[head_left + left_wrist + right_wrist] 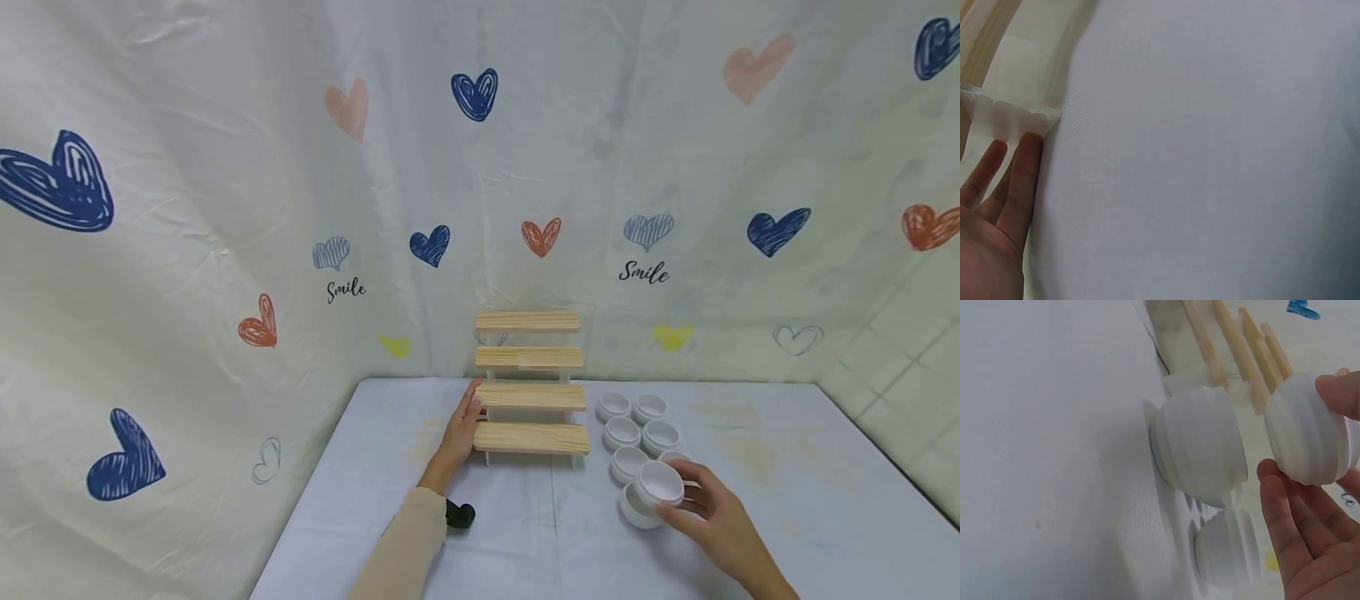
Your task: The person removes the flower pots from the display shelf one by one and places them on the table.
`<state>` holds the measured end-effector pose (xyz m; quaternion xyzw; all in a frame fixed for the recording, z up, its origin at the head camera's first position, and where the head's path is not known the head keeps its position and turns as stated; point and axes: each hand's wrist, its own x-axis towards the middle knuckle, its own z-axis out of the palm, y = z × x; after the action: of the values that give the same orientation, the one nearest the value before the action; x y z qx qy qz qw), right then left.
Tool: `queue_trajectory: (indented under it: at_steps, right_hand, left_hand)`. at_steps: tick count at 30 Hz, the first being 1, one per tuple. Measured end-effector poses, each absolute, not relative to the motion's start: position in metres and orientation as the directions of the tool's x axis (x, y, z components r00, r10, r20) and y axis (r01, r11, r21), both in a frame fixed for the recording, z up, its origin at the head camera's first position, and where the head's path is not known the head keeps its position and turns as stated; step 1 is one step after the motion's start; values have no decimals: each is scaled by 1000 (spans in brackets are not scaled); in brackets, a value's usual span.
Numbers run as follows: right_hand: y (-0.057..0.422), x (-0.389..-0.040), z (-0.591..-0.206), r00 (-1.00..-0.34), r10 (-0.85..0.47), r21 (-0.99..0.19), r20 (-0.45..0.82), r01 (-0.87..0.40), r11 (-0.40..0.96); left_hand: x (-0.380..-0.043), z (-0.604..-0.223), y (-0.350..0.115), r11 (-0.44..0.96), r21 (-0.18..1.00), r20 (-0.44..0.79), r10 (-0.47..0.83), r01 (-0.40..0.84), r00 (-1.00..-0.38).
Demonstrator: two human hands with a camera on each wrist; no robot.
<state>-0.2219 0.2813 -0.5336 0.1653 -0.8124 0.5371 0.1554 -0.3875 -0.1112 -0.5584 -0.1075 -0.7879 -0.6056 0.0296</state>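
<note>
A four-tier wooden display stand [531,438] with clear side supports stands at the back of the table. My left hand [456,435] is at its left side, and the left wrist view shows its straight fingers [1025,181] against a clear support [1007,115]. In my right hand [708,510] is a small white ribbed pot [661,482], gripped between thumb and fingers and tilted in the right wrist view. Below it, another white pot [636,508] sits at the near end of a double row of such pots [622,433], right of the stand.
A black object [461,515] lies on the white-covered table [517,533] by the left forearm, partly hidden by the sleeve. Behind the stand hangs a white cloth [562,150] printed with hearts. The table's right edge borders a tiled wall [900,375].
</note>
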Motion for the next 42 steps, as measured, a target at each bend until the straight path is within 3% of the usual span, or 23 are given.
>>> queue_trajectory:
  at_steps: [13,25,42]
  right_hand:
    - [300,-215,-540,-910,-76,-826,408,-403,394]
    - [319,-212,-542,-955,-59,-834,291,-284,472]
    - [334,-212,-549,-970,-80,-840,230,-239,486]
  left_hand:
    - [-389,-561,-111,246,949,169,125,195,-978]
    - [-389,-561,-109,249,948,173,115,197,-978]
    - [-372,-531,-115,209,959,151,182,189,-972]
